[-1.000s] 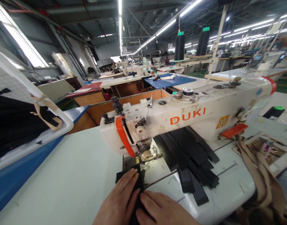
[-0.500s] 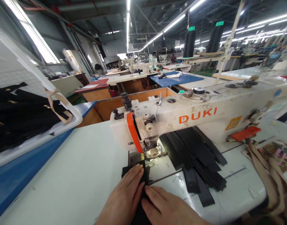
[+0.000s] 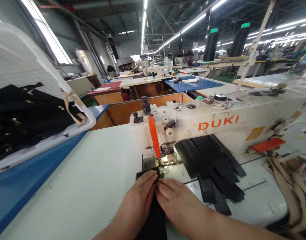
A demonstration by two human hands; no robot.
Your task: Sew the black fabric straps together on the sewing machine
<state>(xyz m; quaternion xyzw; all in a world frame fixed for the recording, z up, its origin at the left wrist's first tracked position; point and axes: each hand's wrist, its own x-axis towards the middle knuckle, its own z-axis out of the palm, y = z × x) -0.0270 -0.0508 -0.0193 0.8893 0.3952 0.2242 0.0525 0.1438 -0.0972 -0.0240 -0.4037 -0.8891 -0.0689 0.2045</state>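
A long piece of black fabric (image 3: 154, 224) runs from the bottom edge up toward the presser foot (image 3: 169, 160) of a white DUKI sewing machine (image 3: 185, 128). My left hand (image 3: 140, 196) rests on its left part, fingers together and pressing the cloth. Beside it, my right hand (image 3: 177, 201) is closed at the fabric's right edge, its fingertips meeting those of the left. Both sets of fingertips are just short of the foot. Whether the cloth lies under the needle cannot be made out. Several black strips (image 3: 205, 156) are spread beneath the machine arm.
At left a white bin (image 3: 91, 121) holds black pieces with metal zipper pulls, standing on a blue surface (image 3: 55, 156). Beige straps (image 3: 289, 186) hang at the right edge. Black thread cones (image 3: 210, 46) stand behind the machine. Other worktables fill the background.
The view has shifted, so the machine sits further right in the picture. Both hands remain on the black fabric near the foot; the right hand has come forward beside the left fingertips.
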